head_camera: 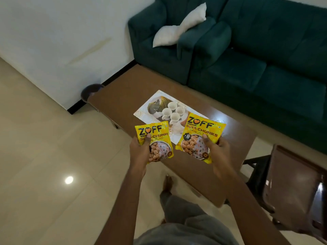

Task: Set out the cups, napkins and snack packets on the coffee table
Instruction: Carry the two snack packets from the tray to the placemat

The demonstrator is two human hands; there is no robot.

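Head view: my left hand [139, 152] grips 1 snack packet [155, 129], my right hand [219, 147] a 2nd packet [203, 128]. The surface [123, 92] runs 10 to 4 o'clock ahead; right hand nearer, 4 cups [172, 112] at 12 o'clock.

glossy plastic snack packets [200, 137], glazed white cups [172, 112], polished wood table [123, 96]

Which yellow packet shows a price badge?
The right packet, in the right hand: a dark 10 badge shows. The left packet, in the left hand, shows none.
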